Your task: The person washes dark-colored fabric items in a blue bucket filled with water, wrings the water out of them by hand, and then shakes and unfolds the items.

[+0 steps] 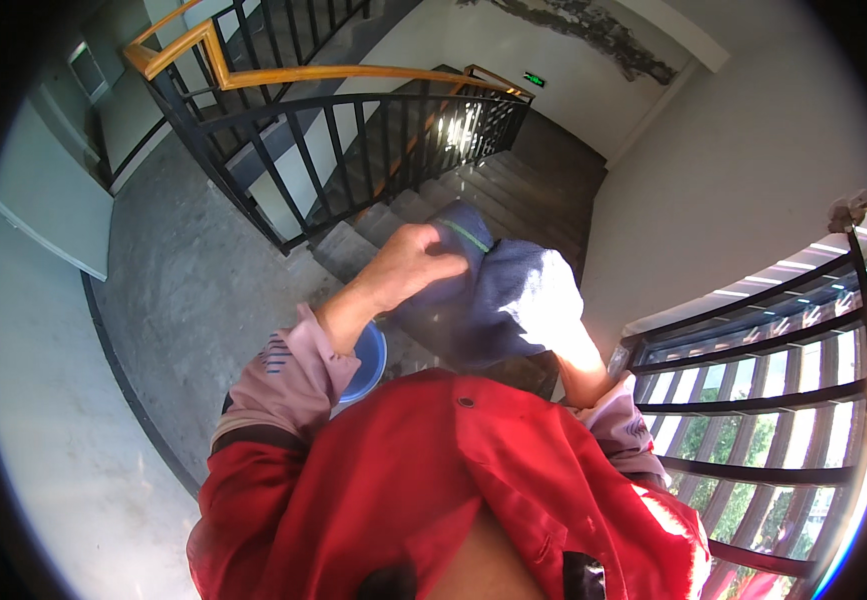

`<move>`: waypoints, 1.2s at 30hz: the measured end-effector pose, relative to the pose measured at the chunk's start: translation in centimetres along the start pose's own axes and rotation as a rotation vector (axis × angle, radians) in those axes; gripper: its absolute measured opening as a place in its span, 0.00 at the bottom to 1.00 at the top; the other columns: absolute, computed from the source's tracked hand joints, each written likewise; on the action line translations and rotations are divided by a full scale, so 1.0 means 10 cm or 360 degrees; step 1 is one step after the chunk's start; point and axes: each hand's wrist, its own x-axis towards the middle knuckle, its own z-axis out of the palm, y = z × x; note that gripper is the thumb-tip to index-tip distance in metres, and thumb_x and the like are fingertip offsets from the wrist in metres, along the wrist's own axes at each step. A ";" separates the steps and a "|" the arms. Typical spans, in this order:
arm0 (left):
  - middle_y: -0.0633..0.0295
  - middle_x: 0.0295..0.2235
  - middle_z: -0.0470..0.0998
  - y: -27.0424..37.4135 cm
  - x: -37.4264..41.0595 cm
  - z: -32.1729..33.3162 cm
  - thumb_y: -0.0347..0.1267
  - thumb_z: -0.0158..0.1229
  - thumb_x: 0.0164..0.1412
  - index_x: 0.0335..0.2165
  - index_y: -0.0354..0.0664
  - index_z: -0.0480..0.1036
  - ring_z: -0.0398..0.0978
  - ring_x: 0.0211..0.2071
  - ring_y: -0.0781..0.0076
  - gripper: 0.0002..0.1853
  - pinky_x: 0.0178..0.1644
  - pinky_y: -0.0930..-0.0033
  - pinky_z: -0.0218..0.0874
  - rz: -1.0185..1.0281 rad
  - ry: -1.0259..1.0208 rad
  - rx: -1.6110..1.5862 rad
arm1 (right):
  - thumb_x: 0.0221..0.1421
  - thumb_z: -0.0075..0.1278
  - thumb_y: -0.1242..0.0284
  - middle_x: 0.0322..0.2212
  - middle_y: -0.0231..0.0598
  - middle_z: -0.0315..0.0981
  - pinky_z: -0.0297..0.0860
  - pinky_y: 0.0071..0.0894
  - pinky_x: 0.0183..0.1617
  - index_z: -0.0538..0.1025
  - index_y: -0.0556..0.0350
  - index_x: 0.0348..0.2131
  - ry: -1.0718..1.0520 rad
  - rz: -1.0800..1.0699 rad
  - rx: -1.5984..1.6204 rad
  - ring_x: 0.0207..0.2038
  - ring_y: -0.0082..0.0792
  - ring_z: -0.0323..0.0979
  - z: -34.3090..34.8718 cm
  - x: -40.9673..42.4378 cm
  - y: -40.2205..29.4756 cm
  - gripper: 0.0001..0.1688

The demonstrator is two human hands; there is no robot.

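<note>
In front of my chest, a dark blue cloth [508, 292] with a green stripe along its edge is bunched between my hands. My left hand [422, 259] grips its upper left part, thumb and fingers pinching the fabric. On the other side, my right hand [570, 346] holds the cloth in strong sunlight. Glare and folds hide most of the right fingers. Below my left forearm, partly covered by the sleeve and my red garment [403, 465], a blue bucket [371, 364] stands on the floor.
Concrete stairs [471, 184] descend ahead, beside a black metal railing [336, 150] with a wooden handrail [313, 73]. At right, a barred window [748, 409] lets in sunlight. A pale wall [43, 375] bounds the concrete landing [170, 285] on the left.
</note>
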 end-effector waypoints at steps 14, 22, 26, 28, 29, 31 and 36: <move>0.58 0.31 0.72 0.21 -0.09 -0.93 0.23 0.50 0.48 0.36 0.31 0.67 0.72 0.31 0.71 0.13 0.35 0.71 0.65 -0.0028 0.0195 -0.0807 | 0.32 0.49 0.71 0.12 0.37 0.65 0.63 0.27 0.20 0.71 0.53 0.16 -0.0190 -0.0166 -0.0403 0.16 0.36 0.65 -0.76 -0.04 -0.21 0.05; 0.65 0.30 0.71 0.47 -0.07 -0.92 0.26 0.52 0.49 0.38 0.34 0.66 0.68 0.32 0.79 0.14 0.31 0.77 0.61 0.0147 0.0285 -0.0067 | 0.32 0.50 0.70 0.13 0.38 0.65 0.63 0.28 0.22 0.71 0.53 0.17 -0.0251 -0.0194 -0.0435 0.17 0.37 0.65 -0.92 0.08 -0.25 0.07; 0.68 0.29 0.70 0.39 0.05 -0.96 0.31 0.55 0.47 0.39 0.40 0.65 0.64 0.28 0.84 0.17 0.25 0.82 0.54 0.0214 0.0489 0.0384 | 0.32 0.50 0.70 0.13 0.38 0.65 0.63 0.29 0.23 0.71 0.53 0.18 -0.0259 -0.0210 -0.0443 0.18 0.38 0.65 -0.95 0.36 -0.16 0.07; 0.69 0.27 0.69 0.39 0.12 -0.94 0.31 0.55 0.47 0.38 0.41 0.65 0.63 0.27 0.85 0.17 0.26 0.81 0.54 0.0280 0.0514 0.0475 | 0.32 0.51 0.70 0.14 0.38 0.65 0.63 0.29 0.23 0.71 0.53 0.18 -0.0233 -0.0187 -0.0442 0.19 0.39 0.65 -1.01 0.52 -0.08 0.08; 0.69 0.26 0.68 0.40 0.17 -0.92 0.31 0.55 0.48 0.38 0.41 0.65 0.63 0.26 0.85 0.17 0.26 0.81 0.54 0.0321 0.0520 0.0509 | 0.32 0.51 0.69 0.14 0.39 0.65 0.63 0.29 0.23 0.71 0.53 0.18 -0.0230 -0.0164 -0.0431 0.19 0.39 0.65 -1.10 0.60 -0.08 0.08; 0.65 0.25 0.68 0.39 0.19 -0.92 0.32 0.57 0.45 0.36 0.40 0.66 0.64 0.27 0.79 0.17 0.30 0.76 0.57 0.0414 0.0618 0.0732 | 0.32 0.51 0.69 0.14 0.39 0.65 0.63 0.29 0.24 0.71 0.53 0.19 -0.0266 -0.0121 -0.0364 0.19 0.39 0.65 -1.08 0.66 0.03 0.08; 0.57 0.32 0.70 0.23 0.29 -0.86 0.32 0.57 0.42 0.35 0.40 0.68 0.65 0.37 0.66 0.17 0.40 0.70 0.56 0.0317 0.0448 0.0793 | 0.33 0.52 0.69 0.15 0.39 0.66 0.63 0.30 0.25 0.71 0.54 0.19 -0.0391 -0.0015 -0.0280 0.20 0.40 0.66 -0.98 0.35 0.23 0.09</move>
